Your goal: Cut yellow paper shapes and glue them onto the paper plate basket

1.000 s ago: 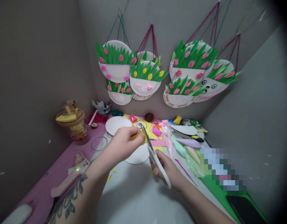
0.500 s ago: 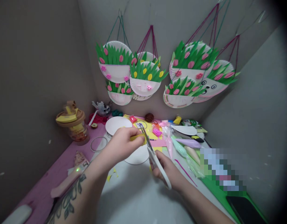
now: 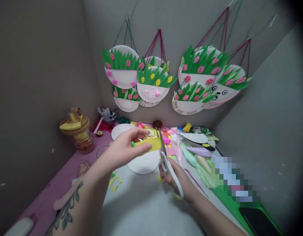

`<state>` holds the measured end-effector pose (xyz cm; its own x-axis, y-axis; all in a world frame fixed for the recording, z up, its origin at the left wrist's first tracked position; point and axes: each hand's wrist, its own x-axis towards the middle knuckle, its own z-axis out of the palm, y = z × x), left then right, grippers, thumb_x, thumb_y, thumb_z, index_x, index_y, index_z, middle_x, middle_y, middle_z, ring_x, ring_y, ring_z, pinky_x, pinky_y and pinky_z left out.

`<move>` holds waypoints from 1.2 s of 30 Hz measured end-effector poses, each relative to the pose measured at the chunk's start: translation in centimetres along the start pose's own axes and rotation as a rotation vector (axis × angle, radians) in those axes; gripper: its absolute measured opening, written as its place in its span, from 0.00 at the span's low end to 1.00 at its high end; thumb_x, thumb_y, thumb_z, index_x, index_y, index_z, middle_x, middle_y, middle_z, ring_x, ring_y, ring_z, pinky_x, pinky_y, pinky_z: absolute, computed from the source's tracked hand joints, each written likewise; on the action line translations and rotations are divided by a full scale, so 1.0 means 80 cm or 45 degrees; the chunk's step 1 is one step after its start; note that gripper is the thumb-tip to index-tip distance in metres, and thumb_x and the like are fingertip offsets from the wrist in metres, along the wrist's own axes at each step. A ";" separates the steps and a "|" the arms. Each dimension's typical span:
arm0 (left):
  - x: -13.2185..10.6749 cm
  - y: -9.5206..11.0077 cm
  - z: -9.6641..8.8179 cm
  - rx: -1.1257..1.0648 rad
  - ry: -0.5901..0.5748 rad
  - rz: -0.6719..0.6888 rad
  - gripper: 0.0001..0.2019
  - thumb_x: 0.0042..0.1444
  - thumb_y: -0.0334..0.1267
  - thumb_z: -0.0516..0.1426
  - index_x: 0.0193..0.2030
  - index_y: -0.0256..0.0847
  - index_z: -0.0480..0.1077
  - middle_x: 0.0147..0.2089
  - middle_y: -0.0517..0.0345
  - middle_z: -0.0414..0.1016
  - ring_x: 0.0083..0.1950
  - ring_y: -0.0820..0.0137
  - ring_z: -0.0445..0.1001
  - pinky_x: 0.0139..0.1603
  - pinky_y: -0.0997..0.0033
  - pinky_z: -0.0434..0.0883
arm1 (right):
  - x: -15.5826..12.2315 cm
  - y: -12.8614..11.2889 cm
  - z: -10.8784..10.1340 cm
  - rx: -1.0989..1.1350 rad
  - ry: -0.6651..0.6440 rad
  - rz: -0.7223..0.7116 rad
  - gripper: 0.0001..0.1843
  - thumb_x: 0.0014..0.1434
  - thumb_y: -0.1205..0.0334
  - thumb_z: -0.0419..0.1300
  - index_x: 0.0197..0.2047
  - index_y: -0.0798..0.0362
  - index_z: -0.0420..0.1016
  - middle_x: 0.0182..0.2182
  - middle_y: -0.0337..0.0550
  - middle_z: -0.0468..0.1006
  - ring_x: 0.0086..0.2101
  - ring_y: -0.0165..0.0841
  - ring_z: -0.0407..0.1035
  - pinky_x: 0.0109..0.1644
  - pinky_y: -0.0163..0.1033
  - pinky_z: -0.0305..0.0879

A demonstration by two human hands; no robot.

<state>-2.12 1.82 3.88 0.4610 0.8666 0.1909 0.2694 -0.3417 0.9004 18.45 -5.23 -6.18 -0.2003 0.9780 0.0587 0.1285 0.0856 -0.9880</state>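
My left hand [image 3: 125,149] pinches a piece of yellow paper [image 3: 148,145] between thumb and fingers, held above the table. My right hand [image 3: 177,178] grips white-handled scissors [image 3: 167,164], whose blades point up and away and meet the right edge of the yellow paper. A white paper disc [image 3: 144,163] lies on the table just under both hands. Small yellow and green paper scraps [image 3: 115,182] lie under my left forearm.
Several paper-plate flower baskets [image 3: 153,80] hang on the back wall. A jar with a yellow lid [image 3: 76,129] stands at the left on the pink mat [image 3: 55,183]. Pastel piping bags [image 3: 199,155], coloured paper, another white plate [image 3: 120,130] and green sheet [image 3: 230,201] crowd the back and right.
My left hand has turned and lifted the yellow paper so more of it shows. The scissors have swung more upright and to the right. The view shifted slightly.
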 end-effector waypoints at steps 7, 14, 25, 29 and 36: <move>0.015 -0.030 0.006 -0.049 -0.335 0.056 0.18 0.40 0.38 0.66 0.40 0.38 0.72 0.38 0.55 0.74 0.39 0.66 0.71 0.37 0.70 0.68 | -0.002 -0.007 -0.002 -0.033 0.081 -0.152 0.36 0.46 0.23 0.50 0.32 0.52 0.63 0.25 0.39 0.67 0.24 0.30 0.59 0.29 0.36 0.59; 0.011 -0.020 0.065 -0.331 0.043 0.102 0.11 0.53 0.45 0.59 0.34 0.39 0.67 0.32 0.60 0.69 0.32 0.72 0.67 0.34 0.73 0.67 | -0.009 -0.008 0.015 -0.014 0.100 -0.130 0.35 0.46 0.25 0.53 0.33 0.52 0.61 0.26 0.38 0.66 0.26 0.31 0.60 0.29 0.36 0.57; -0.003 0.002 0.079 -0.363 0.319 0.116 0.08 0.56 0.40 0.56 0.29 0.40 0.65 0.26 0.64 0.66 0.29 0.75 0.65 0.31 0.77 0.63 | -0.012 -0.019 0.026 0.000 0.115 -0.032 0.36 0.41 0.23 0.54 0.30 0.51 0.59 0.24 0.36 0.63 0.25 0.29 0.56 0.26 0.34 0.56; -0.005 0.003 0.081 -0.349 0.312 0.083 0.09 0.56 0.40 0.56 0.28 0.40 0.64 0.26 0.65 0.64 0.28 0.76 0.64 0.29 0.77 0.62 | -0.012 -0.020 0.027 0.021 0.126 0.001 0.37 0.40 0.22 0.55 0.31 0.51 0.59 0.25 0.37 0.64 0.25 0.29 0.57 0.27 0.34 0.57; -0.004 0.007 0.079 -0.288 0.307 0.061 0.10 0.56 0.40 0.55 0.26 0.40 0.63 0.24 0.66 0.62 0.27 0.76 0.62 0.28 0.77 0.60 | -0.012 -0.019 0.024 0.037 0.125 -0.004 0.37 0.40 0.23 0.56 0.30 0.50 0.58 0.24 0.36 0.63 0.25 0.29 0.57 0.26 0.34 0.57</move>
<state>3.19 -0.96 1.90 0.2477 0.9219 0.2979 0.0453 -0.3182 0.9470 16.55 -6.66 -5.01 -0.1047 0.9918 0.0738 0.0993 0.0843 -0.9915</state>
